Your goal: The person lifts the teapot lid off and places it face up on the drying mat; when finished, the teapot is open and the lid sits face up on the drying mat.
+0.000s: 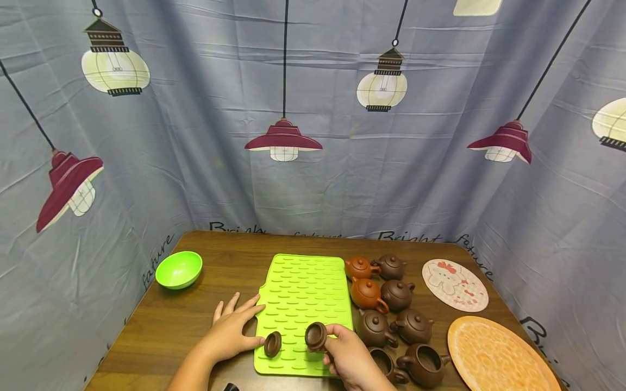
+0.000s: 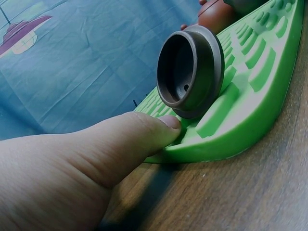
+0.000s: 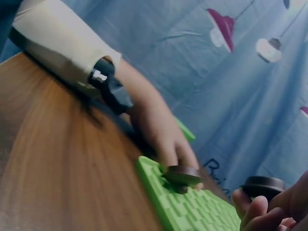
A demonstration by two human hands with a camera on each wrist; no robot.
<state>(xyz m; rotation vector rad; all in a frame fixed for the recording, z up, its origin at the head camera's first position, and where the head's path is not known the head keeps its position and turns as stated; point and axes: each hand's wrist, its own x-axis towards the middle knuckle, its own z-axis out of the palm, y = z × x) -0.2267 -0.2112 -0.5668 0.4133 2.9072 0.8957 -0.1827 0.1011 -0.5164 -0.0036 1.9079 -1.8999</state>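
My left hand lies with spread fingers at the left edge of the green mat. Its thumb tip is right beside a dark brown teapot lid, which sits tipped on the mat with its hollow underside showing; the left wrist view shows a small hole inside that lid. Over the mat's front right part, my right hand pinches another brown teapot lid between thumb and fingers, its hollow side facing up and outward. In the right wrist view, this held lid shows above curled fingers.
Right of the mat stand two orange-brown teapots and several dark brown teapots. The front two, including one brown pot, have uncovered mouths. Farther right lie a round cartoon mat and an orange round mat. A green bowl stands back left.
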